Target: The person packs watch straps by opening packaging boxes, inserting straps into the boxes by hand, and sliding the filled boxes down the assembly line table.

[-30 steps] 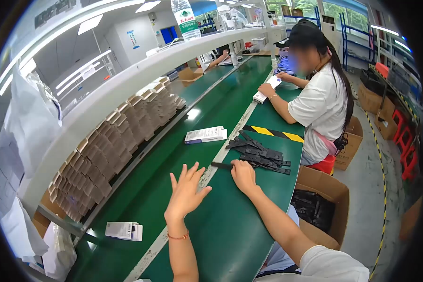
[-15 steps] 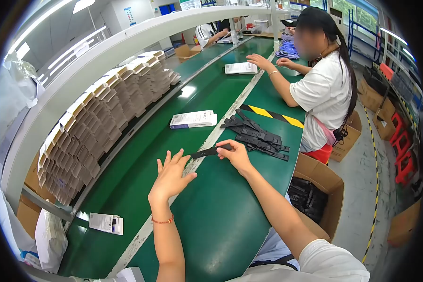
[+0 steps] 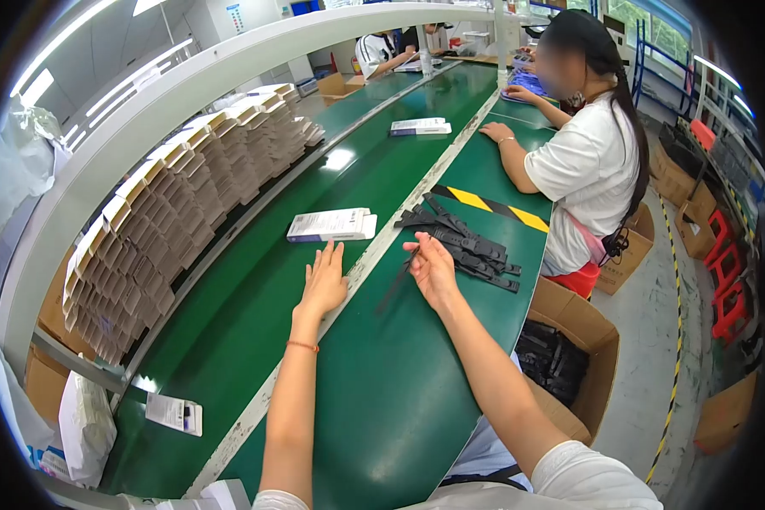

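Note:
My left hand (image 3: 323, 282) is open with its fingers stretched out, just short of a flat white box (image 3: 331, 224) on the green belt. Whether the fingertips touch the box, I cannot tell. Between the fingers of my right hand (image 3: 433, 270) is a thin black strap (image 3: 391, 289), hanging down and to the left, smeared by motion. A pile of similar black straps (image 3: 472, 246) lies on the green tabletop just beyond my right hand.
Stacked folded cartons (image 3: 166, 208) line the belt's far side. Other white boxes lie up the belt (image 3: 421, 127) and near its lower end (image 3: 174, 414). A co-worker (image 3: 582, 153) sits at right, beyond yellow-black tape (image 3: 493, 206). A cardboard box (image 3: 599, 357) of black items stands beside me.
The boxes have slid toward the lower left along the belt. My left hand has moved up toward the nearest box. My right hand has turned, swinging the strap downward. The co-worker's hands left their box.

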